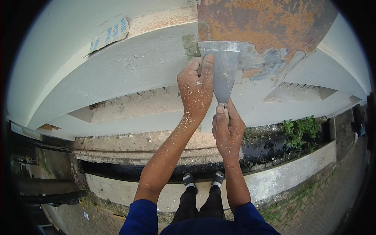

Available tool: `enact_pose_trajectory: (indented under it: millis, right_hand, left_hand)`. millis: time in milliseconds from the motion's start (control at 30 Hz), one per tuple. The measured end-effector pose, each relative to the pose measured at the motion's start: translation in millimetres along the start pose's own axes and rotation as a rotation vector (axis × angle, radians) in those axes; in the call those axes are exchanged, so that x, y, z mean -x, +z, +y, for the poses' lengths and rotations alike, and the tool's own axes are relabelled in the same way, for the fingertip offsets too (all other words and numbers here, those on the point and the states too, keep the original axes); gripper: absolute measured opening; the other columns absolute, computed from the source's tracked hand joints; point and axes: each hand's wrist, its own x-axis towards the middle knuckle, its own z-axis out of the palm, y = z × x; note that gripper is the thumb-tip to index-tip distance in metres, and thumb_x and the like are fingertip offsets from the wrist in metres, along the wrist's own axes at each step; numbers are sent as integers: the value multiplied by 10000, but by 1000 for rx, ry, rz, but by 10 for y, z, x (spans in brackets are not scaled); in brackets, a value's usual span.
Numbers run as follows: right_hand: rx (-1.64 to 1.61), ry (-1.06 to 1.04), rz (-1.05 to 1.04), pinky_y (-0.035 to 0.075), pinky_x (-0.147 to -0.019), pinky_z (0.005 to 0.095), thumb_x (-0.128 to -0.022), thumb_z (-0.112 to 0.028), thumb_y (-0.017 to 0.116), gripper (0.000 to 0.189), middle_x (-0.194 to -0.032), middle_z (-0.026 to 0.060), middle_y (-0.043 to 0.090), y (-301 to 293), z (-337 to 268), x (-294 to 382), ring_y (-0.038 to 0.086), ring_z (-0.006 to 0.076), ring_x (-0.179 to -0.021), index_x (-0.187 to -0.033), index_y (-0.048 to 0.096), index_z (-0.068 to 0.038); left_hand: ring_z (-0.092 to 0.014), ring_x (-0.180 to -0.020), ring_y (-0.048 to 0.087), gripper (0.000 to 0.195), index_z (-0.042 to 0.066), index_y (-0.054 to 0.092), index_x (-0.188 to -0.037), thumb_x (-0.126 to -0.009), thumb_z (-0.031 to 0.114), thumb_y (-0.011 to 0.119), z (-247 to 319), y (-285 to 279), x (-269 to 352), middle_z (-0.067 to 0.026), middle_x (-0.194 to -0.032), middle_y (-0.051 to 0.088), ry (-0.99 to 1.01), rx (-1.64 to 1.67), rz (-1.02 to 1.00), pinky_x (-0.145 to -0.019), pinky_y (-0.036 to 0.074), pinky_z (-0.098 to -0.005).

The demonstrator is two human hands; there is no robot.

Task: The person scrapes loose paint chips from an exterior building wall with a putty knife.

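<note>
A wide-bladed paint scraper points up the wall, its blade edge at the lower border of a patch of rusty brown and orange bare surface. My right hand grips its handle, with the thumb along the neck. At the blade's left side my left hand pinches it, thumb on the face and fingers curled at the edge. Pale paint flakes and dust speckle both hands and forearms. Grey patches of partly stripped paint lie right of the blade.
Backed sandpaper with printed writing rests on the ledge at upper left. Below the wall runs a dark, wet drain channel with a leafy plant. My sandalled feet stand on the concrete curb along it. Paving lies behind.
</note>
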Motion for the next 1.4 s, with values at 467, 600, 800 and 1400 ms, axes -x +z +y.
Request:
enact_pose_trajectory:
  millis: [467, 600, 800, 1400]
  right_hand:
    - [-7, -2, -20, 265, -372, 149, -894, -155, 469, 386, -558, -59, 389, 48, -109, -71, 318, -8, -454, -1237, 415, 15]
    - [59, 20, -28, 259, -372, 149, -894, -149, 469, 383, -556, -65, 380, -78, -29, 22, 307, -8, -450, -1233, 417, 20]
    - [20, -5, 3, 255, -367, 155, -894, -142, 467, 389, -545, -73, 366, -23, -21, 16, 296, -10, -438, -1246, 406, 12]
    - [-4, 22, -5, 274, -377, 151, -890, -143, 474, 393, -571, -56, 394, -27, 151, -9, 330, -7, -465, -1250, 407, -2]
  left_hand:
    - [-69, -444, 347, 363, 18, 510, -614, -873, 273, 511, 69, -23, -52, -12, -473, 413, 81, -56, 17, -402, 276, -261]
    - [-78, -451, 324, 380, 25, 487, -593, -870, 284, 515, 28, 23, 46, -4, -472, 386, -4, 10, 35, -409, 264, -278]
    - [-87, -465, 325, 384, 22, 486, -595, -868, 290, 517, 9, 18, 25, -10, -484, 387, -9, 30, 21, -424, 283, -282]
    - [-92, -453, 336, 389, 25, 484, -579, -867, 284, 515, -34, 5, -7, -17, -468, 393, 6, -22, 27, -421, 279, -288]
